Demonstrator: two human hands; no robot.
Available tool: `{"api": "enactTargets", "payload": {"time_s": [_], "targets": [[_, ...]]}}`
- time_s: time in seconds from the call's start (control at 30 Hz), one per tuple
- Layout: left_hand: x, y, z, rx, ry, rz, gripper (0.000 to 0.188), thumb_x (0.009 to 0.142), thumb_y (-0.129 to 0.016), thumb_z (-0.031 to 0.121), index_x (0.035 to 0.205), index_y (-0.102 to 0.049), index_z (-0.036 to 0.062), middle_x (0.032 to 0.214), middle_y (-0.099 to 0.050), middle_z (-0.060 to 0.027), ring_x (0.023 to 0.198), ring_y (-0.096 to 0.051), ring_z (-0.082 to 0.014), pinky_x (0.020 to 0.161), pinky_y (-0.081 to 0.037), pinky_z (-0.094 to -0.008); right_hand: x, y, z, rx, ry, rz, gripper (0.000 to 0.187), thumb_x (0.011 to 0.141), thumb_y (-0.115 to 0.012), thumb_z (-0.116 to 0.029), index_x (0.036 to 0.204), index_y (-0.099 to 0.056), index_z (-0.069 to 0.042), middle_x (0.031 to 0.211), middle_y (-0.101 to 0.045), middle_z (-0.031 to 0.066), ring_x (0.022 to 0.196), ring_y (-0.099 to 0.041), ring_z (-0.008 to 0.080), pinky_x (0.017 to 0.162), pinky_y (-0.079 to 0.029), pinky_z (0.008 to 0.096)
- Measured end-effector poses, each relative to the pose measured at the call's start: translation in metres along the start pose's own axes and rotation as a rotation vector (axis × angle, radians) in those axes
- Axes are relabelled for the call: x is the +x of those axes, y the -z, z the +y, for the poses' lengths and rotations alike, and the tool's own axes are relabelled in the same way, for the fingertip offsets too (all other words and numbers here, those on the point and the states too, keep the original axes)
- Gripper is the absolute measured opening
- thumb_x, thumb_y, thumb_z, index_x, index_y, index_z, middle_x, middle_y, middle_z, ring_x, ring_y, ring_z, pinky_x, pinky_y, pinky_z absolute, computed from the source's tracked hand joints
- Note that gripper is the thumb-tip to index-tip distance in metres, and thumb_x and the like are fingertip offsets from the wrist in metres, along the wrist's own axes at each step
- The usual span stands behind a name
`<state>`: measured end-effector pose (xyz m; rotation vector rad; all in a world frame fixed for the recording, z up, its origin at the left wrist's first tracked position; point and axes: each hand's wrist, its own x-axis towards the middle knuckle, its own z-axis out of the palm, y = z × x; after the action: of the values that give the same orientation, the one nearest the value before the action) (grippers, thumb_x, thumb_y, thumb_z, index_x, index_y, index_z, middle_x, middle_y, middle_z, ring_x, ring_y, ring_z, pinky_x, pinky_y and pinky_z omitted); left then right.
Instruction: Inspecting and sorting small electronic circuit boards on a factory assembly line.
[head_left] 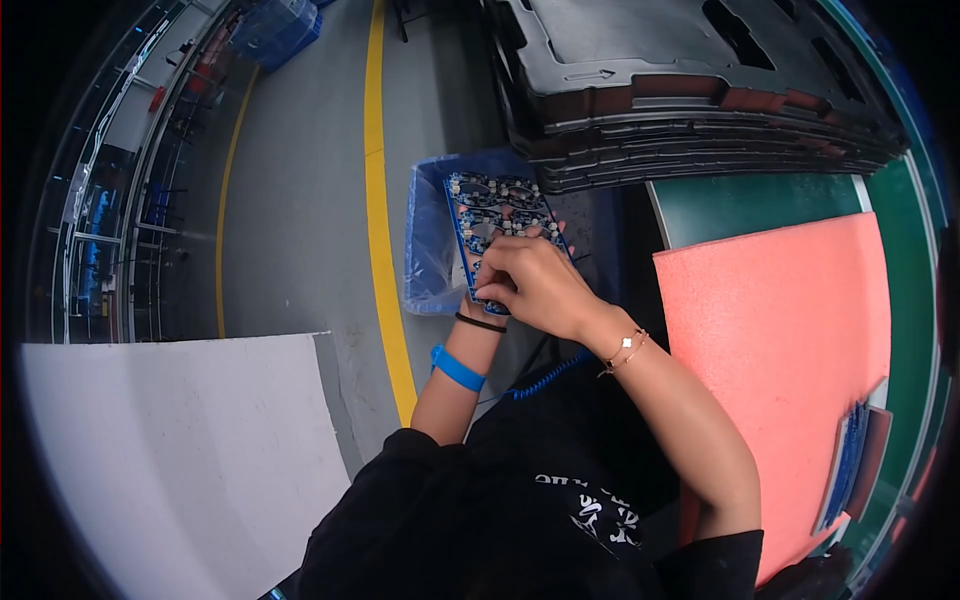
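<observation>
A blue circuit board panel (505, 205), crowded with small components and with rounded cutouts, is held up over a blue bin (425, 235). My left hand (481, 308) supports it from underneath, its fingertips showing past the right edge and most of the palm covered. Across the near end of the panel lies my right hand (535, 280), thumb and fingers pinched together at the components. Whatever is in that pinch, if anything, is too small to make out. A blue wrist strap (458, 369) circles my left wrist, and a coiled blue cord (548, 378) runs close by.
Stacked black trays (700, 120) stand at the far right on a green bench (760, 210). A pink foam sheet (770, 330) covers the bench's nearer part, with blue-edged boards (848, 465) on it. At left is a white panel (180, 450); a yellow line (375, 200) crosses the floor.
</observation>
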<state>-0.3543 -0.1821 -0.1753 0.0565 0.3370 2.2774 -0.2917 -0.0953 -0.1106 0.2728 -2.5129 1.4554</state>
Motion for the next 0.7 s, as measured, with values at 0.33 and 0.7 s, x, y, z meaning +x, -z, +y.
{"api": "enactTargets", "payload": {"time_s": [0.33, 0.7], "targets": [[0.003, 0.017, 0.006, -0.150, 0.037, -0.071, 0.053, 0.089, -0.036, 0.047, 0.122, -0.044, 0.0059, 0.120, -0.050, -0.0151, 0.110, -0.049, -0.0314, 0.095, -0.041, -0.0433, 0.006, 0.008, 0.003, -0.130, -0.183, 0.406, 0.025, 0.070, -0.060, 0.006, 0.094, -0.061, -0.002, 0.089, -0.062, 0.0154, 0.075, -0.062, 0.0282, 0.067, -0.049, 0.0338], [-0.003, 0.028, 0.017, -0.066, 0.011, -0.112, 0.051, 0.088, -0.035, 0.047, 0.123, -0.041, 0.0097, 0.116, -0.050, -0.0189, 0.113, -0.044, -0.0372, 0.100, -0.033, -0.0499, -0.001, 0.010, 0.007, -0.164, -0.161, -0.066, 0.008, 0.066, -0.064, 0.001, 0.073, -0.060, -0.001, 0.080, -0.060, 0.0108, 0.077, -0.059, 0.0305, 0.068, -0.047, 0.0364]]}}
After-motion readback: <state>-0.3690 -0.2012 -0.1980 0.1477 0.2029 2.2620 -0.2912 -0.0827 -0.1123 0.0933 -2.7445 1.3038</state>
